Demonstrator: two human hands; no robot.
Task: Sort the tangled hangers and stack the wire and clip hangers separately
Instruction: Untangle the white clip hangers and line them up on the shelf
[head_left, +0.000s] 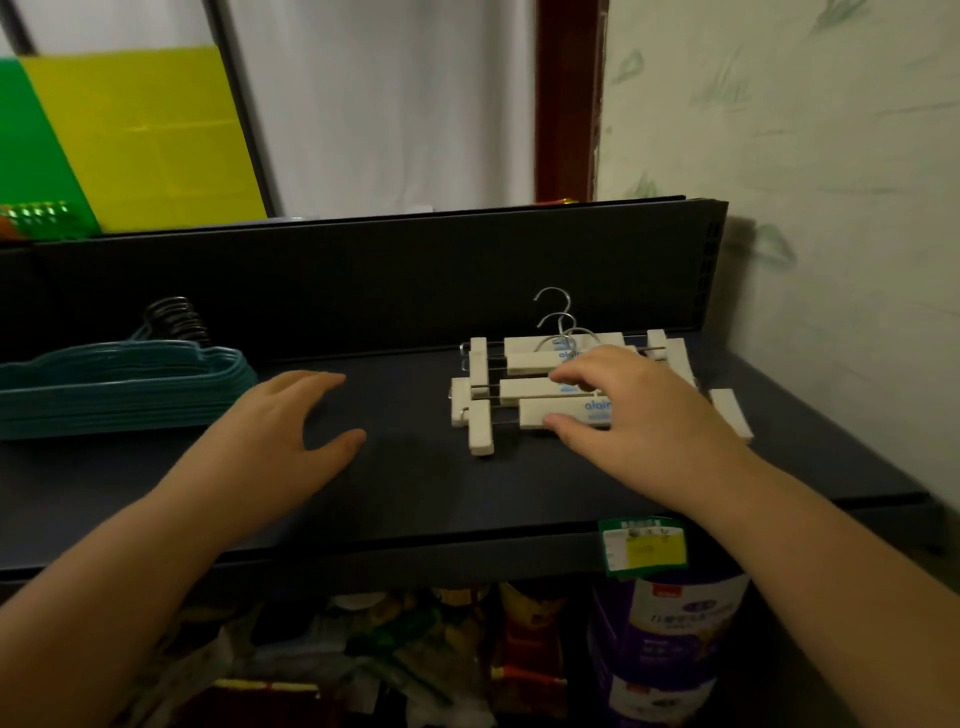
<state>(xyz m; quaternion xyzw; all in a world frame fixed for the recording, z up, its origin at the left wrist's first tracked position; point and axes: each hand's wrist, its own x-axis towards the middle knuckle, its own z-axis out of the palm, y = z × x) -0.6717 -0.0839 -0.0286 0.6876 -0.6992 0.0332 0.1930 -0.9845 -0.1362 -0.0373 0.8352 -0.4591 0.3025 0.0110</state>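
I see the pile of white wooden clip hangers with steel hooks (550, 387) lying toward the right rear of the dark shelf (415, 483), hooks pointing at the back panel. My right hand (634, 415) lies over it, fingers (566, 375) curled on the top hangers and the thumb against the nearest white bar. The stack of teal wire hangers (119, 387) sits at the shelf's left edge, well apart. My left hand (275, 431) rests between the two stacks, fingers relaxed, holding nothing. A green and yellow price tag (641, 545) hangs on the front edge.
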